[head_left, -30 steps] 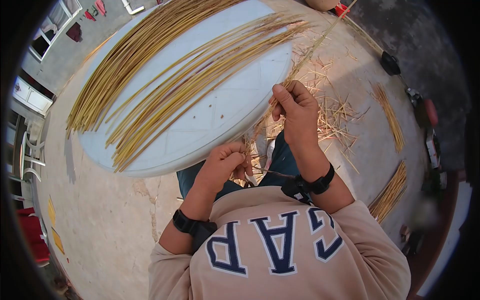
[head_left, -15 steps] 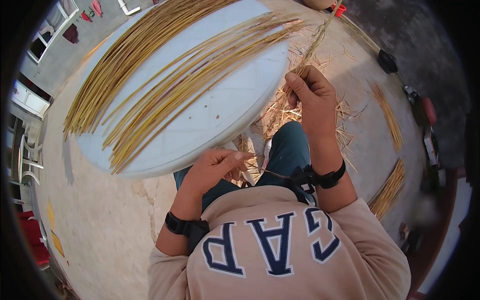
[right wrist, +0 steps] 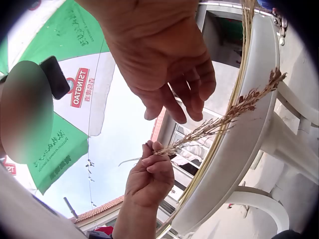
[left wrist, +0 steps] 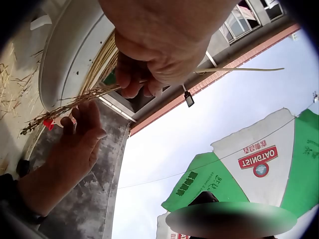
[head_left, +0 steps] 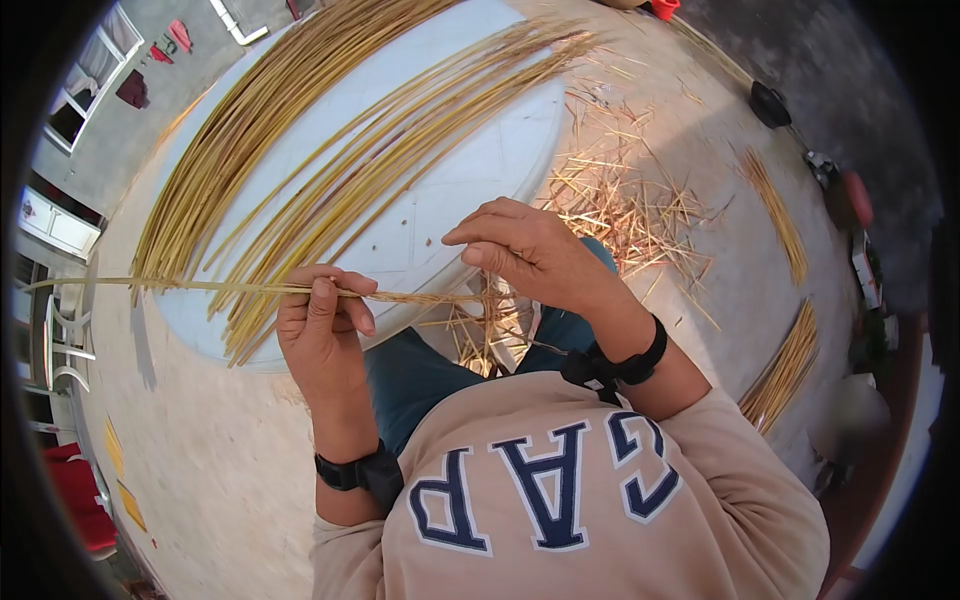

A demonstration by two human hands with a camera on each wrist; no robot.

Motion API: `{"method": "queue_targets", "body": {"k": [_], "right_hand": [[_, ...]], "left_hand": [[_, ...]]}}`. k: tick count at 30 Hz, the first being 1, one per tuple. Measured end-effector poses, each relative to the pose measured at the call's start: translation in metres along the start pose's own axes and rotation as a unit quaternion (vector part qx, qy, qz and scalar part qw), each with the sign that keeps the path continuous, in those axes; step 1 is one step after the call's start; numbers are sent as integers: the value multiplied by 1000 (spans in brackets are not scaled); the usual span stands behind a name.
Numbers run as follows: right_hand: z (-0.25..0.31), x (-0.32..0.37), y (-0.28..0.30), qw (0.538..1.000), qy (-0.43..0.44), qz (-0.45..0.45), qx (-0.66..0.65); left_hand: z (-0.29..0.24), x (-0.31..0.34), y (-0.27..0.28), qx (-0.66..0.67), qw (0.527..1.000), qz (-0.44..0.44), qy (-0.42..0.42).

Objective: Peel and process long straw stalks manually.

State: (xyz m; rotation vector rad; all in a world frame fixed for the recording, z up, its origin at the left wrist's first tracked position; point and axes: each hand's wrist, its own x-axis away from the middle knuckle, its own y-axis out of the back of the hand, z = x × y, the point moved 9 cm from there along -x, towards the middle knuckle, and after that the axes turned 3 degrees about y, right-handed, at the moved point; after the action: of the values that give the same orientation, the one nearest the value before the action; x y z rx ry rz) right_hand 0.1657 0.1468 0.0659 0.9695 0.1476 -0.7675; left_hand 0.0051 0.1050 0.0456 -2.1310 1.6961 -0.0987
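My left hand (head_left: 325,325) pinches a long, thin, pale yellow-green stalk (head_left: 180,285) near the table's front edge. The stalk runs out to the left, over the table. Its bushy brown seed head (right wrist: 229,114) points right, toward my right hand (head_left: 545,260). That hand holds nothing; its fingers reach loosely toward the stalk, palm facing down in the right wrist view. On the white oval table (head_left: 480,170), several yellow stalks (head_left: 390,165) lie in a loose row, beside a thicker bundle of stalks (head_left: 245,125) farther back.
Broken straw bits (head_left: 630,215) litter the concrete floor right of the table. Two small stalk bundles, one upper (head_left: 775,215) and one lower (head_left: 785,365), lie farther right. A white chair (head_left: 65,335) stands at the left. A green and white umbrella (left wrist: 259,154) spreads overhead.
Earlier my right hand held the stalk upright at the right. Now it has let go and come left, while my left hand has moved up and left and holds the stalk sideways.
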Motion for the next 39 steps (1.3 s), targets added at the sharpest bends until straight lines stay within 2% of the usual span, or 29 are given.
{"method": "queue_targets", "body": {"k": [2,3,6,11,13,14,16,19,23,26,28,29,31,34,39], "right_hand": [[-31,7,33,983,-99,-113,-104],[-39,12,38,983,-100,-117,-103],[-67,28,31,948,-170,-82,-254],[-72,46,7,923,-185,-60,-333],[-72,51,-4,887,-248,-14,-390],[-71,51,-3,885,-250,-15,-392],[-68,49,-6,896,-243,18,-370],[-67,44,-5,918,-224,5,-328],[-77,45,-12,920,-249,10,-303],[-83,44,-9,935,-246,-25,-255],[-82,40,8,952,-210,-118,-190],[-83,39,8,951,-212,-119,-189],[-77,36,25,970,-184,-154,-32],[-78,35,39,962,-187,-195,48],[-84,35,47,954,-182,-221,86]], "left_hand": [[-9,-1,15,16,998,-49,-30],[-9,-3,20,16,998,-44,-29],[-6,-7,44,95,991,-86,-27],[7,-13,53,137,986,-95,-7],[11,-15,53,147,984,-100,0],[13,-16,52,136,985,-105,0],[15,-18,52,125,986,-111,2],[18,-21,50,120,988,-101,6],[23,-24,51,114,989,-94,3],[22,-25,44,95,992,-84,-2],[23,-26,40,80,994,-79,-2],[24,-25,37,78,995,-63,-8],[27,-24,30,80,996,-42,-13],[30,-23,17,73,997,-11,-31],[27,-21,3,-6,999,33,-41]]}}
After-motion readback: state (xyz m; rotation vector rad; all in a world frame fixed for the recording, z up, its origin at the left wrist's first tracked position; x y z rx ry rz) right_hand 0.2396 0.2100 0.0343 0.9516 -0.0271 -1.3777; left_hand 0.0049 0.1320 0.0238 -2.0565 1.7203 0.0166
